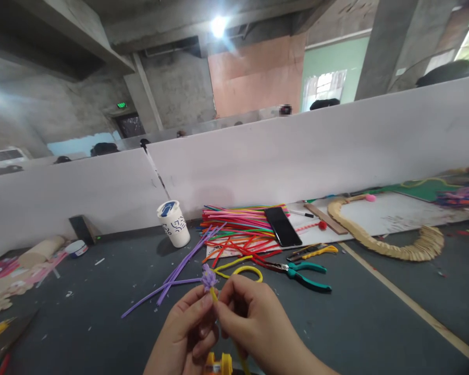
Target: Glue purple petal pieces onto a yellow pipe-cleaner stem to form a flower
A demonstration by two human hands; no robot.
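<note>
Between my hands is a small purple flower point(208, 277) of fuzzy pipe cleaner, with a yellow pipe cleaner stem point(213, 295) below it. My left hand point(193, 323) is closed around the base of the flower. With thumb and forefinger my right hand point(250, 312) pinches the yellow stem just beneath the bloom. The stem's lower end runs down past my right hand. A yellow spool-like object point(218, 364) shows at the bottom edge, under my hands. Beyond the flower lie loose purple pipe cleaners point(183, 263) and a curled yellow pipe cleaner point(250, 271).
Teal-handled pliers point(307, 273) and yellow-handled pliers point(318, 252) lie right of my hands. Farther back are a black phone point(283, 227), a pile of coloured pipe cleaners point(238, 221) and a lidded white cup point(175, 226). A white partition point(234, 166) closes the table's far side.
</note>
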